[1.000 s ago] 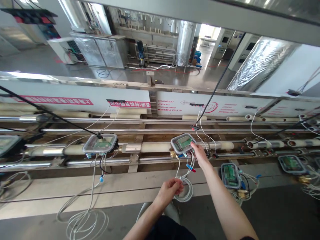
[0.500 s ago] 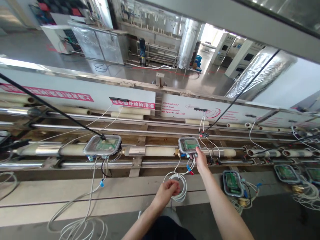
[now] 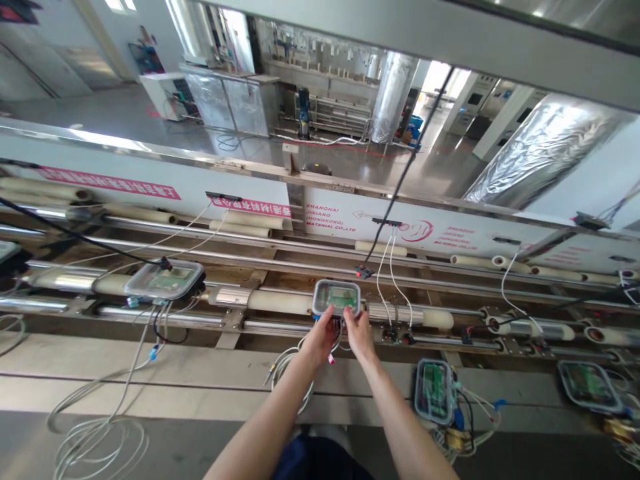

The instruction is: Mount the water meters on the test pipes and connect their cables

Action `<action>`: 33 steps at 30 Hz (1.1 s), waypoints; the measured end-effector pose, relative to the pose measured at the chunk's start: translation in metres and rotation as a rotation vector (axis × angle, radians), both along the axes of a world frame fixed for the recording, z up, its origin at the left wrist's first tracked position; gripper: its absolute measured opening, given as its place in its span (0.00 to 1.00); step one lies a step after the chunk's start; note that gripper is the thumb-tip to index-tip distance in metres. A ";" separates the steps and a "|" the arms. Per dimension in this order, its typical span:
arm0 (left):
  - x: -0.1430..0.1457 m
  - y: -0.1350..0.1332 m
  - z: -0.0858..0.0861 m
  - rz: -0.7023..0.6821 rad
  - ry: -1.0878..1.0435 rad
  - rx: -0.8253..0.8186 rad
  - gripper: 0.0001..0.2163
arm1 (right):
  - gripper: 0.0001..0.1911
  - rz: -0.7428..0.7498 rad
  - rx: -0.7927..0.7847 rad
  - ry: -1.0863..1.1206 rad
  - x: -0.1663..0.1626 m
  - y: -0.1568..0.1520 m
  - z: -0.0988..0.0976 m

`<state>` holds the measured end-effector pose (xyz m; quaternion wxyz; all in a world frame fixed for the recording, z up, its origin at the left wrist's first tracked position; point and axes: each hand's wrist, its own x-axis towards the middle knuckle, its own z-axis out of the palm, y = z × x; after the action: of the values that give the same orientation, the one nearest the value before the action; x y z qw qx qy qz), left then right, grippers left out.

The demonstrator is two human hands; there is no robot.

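Observation:
A clear plastic box with a green circuit board inside [image 3: 337, 293] sits at the roller in front of me. My left hand [image 3: 323, 337] grips its lower left side, thumb on the lid's front edge. My right hand [image 3: 358, 333] grips the lower right side the same way. The fingers of both hands are partly hidden under the box. Below it hangs a coil of pale cable [image 3: 285, 373], partly covered by my left forearm. A small red tag [image 3: 331, 359] dangles between my wrists.
Another boxed circuit board [image 3: 165, 280] sits on the roller at left, its cables trailing down. Boxed boards [image 3: 435, 392] lie on the ledge at right. A black cable [image 3: 400, 180] hangs down behind my hands. White lettered panels [image 3: 330, 233] line the far side.
My left hand has risen from the cable coil to the box, so both hands now hold it. The view has shifted, and the black cable end now hangs behind the box.

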<state>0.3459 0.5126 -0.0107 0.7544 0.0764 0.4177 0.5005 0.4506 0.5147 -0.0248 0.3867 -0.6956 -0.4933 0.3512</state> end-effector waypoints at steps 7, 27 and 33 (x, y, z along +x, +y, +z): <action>0.013 0.002 -0.002 0.150 0.007 -0.037 0.09 | 0.17 0.163 0.055 -0.270 0.066 0.005 0.017; 0.010 -0.001 0.004 0.181 0.041 -0.065 0.07 | 0.28 -0.237 -0.427 -0.646 0.247 0.023 -0.005; 0.015 0.000 0.002 0.177 0.073 -0.029 0.07 | 0.28 -0.232 -0.444 -0.624 0.250 0.022 -0.001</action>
<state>0.3612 0.5124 -0.0092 0.6925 0.0466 0.4574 0.5560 0.7002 0.5372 -0.0257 0.0956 -0.8866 -0.4173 0.1752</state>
